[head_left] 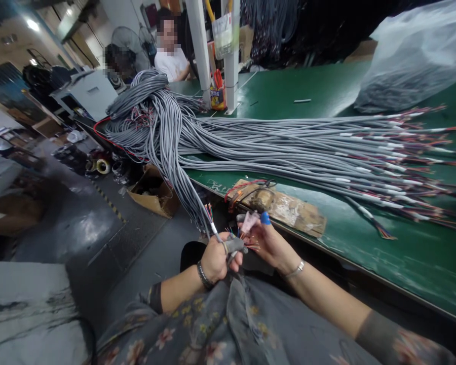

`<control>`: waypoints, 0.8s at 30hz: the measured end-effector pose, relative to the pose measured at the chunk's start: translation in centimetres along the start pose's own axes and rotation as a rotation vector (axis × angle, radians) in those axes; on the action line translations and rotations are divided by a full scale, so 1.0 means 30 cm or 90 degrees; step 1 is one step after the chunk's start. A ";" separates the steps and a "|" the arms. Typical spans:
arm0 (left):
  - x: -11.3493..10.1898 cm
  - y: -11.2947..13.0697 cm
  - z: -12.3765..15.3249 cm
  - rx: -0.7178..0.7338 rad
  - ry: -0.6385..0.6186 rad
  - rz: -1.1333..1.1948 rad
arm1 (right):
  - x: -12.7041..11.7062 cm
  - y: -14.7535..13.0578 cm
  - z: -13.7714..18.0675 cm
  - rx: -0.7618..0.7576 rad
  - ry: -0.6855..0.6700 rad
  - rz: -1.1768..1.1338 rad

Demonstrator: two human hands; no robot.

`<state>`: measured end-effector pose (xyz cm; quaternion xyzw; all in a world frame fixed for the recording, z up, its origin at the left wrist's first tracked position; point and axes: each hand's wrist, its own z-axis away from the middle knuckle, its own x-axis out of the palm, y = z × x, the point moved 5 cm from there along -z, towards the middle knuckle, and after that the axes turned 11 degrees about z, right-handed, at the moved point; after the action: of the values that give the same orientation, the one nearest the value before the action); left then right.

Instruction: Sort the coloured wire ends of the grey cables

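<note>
My left hand (220, 256), with grey finger covers, is closed around the end of a grey cable. Thin coloured wires (253, 247) fan out of that end between my two hands. My right hand (268, 241) is close beside them, a blue cover on one finger and pinkish covers on others; its fingers are bent at the wires, and whether they grip any is hidden. Just above my left hand, a cable end with a white sleeve (213, 228) shows bare coloured wires. A thick hank of grey cables (175, 147) hangs over the table edge towards my hands.
Grey cables (289, 139) lie across the green table (414, 263), their stripped ends at the right. A worn wooden block (289, 210) sits at the near edge. A plastic bag (414, 56) stands at the back right. A cardboard box (155, 195) is below; a person (171, 56) sits beyond.
</note>
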<state>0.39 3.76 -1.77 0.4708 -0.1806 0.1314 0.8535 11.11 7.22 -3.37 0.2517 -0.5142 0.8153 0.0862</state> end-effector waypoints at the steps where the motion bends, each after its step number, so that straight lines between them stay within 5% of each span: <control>1: -0.001 0.001 0.006 0.005 -0.002 0.001 | 0.003 -0.004 0.003 0.004 -0.013 -0.008; 24: -0.008 0.003 -0.007 0.057 0.044 0.049 | 0.013 -0.036 0.016 -0.074 0.047 0.004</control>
<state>0.18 3.96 -1.91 0.4967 -0.1628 0.1881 0.8315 11.38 7.24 -2.15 0.2145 -0.5577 0.7933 0.1169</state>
